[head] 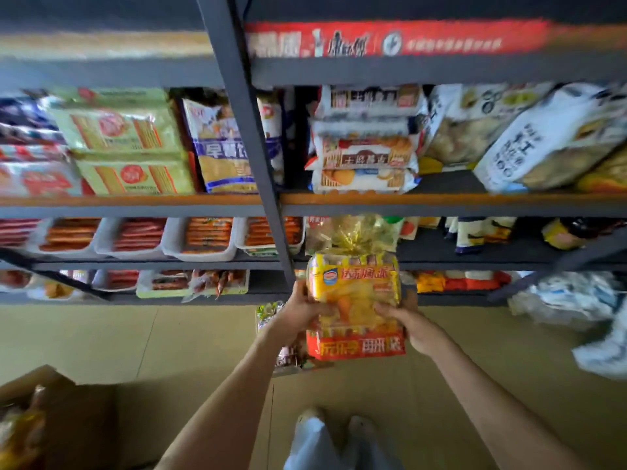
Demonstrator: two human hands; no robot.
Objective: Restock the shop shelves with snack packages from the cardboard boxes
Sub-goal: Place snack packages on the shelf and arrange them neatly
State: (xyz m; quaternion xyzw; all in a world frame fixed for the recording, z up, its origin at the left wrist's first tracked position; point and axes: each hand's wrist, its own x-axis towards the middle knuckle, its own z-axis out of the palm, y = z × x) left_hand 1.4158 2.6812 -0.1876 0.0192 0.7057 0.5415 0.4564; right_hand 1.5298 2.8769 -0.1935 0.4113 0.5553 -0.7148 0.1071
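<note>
Head view, step in hand: carrying one snack package (353,300) up to the shelves; by my reading it has been picked up and not yet placed.
Head view, package position: in the air in front of the lower shelves, just right of the dark upright post (251,147), touching no shelf.
Left hand (298,308): grips the package's left edge, fingers (303,290) curled round the side.
Right hand (412,325): holds the right lower side, fingers (385,308) bent over the front of the wrapper.
Supply: a cardboard box (51,412) stands open on the floor at lower left, with yellowish packs inside, too blurred to name.
Shelves nearby: a stack of biscuit packs (364,154) sits on the orange-edged shelf (441,200) above the hands. Trays of red sticks (200,237) fill the shelf to the left.
Possible slots: a bare dark stretch of shelf (451,183) right of the biscuit stack and another (475,251) one level down. I cannot tell which is meant.
Next move calls for: choosing the level, lifting clear of the shelf lip, sliding the pack in face-out, then letting go with both hands.
Care: the soft wrapper will likely crumple if squeezed.
</note>
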